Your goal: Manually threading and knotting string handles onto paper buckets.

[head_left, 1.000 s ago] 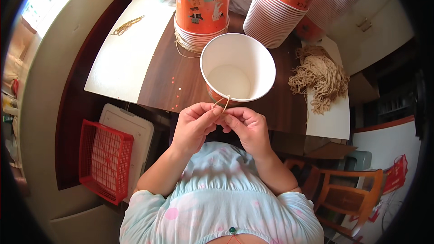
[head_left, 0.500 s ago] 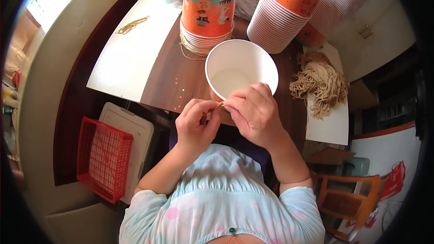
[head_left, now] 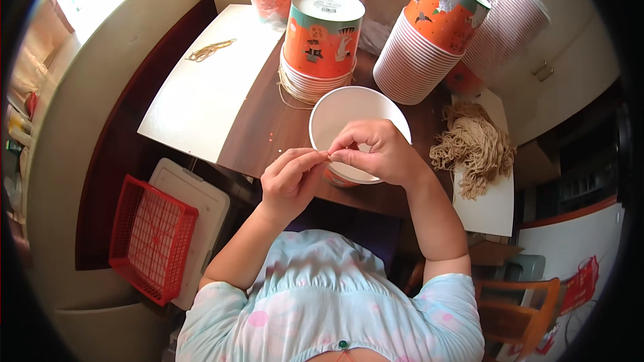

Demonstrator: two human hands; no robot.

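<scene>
A white-lined paper bucket point(head_left: 332, 108) stands open end up near the table's front edge, with a strip of its orange outside showing below the rim. Over its near side, my left hand point(head_left: 290, 179) and my right hand point(head_left: 376, 153) meet fingertip to fingertip. Both are closed in a pinch; whatever sits between the tips is too small to make out. Behind the bucket, an upside-down stack of orange and green paper buckets point(head_left: 327, 37) has loops of tan cord point(head_left: 294, 91) round its base. A heap of tan cord point(head_left: 473, 147) lies on the right.
Another bucket stack point(head_left: 429, 37) leans at the back right. A small cord bundle point(head_left: 210, 50) lies on the white board point(head_left: 201, 100) at left. Tiny orange bits point(head_left: 271, 137) dot the brown table point(head_left: 251, 127). Below stand a red basket point(head_left: 154, 238) and a wooden chair point(head_left: 537, 315).
My right hand has turned and lowered its fingers into a tighter pinch against my left fingertips. The view has shifted, so the table and buckets appear lower. The thin strand seen between the fingers is hidden now.
</scene>
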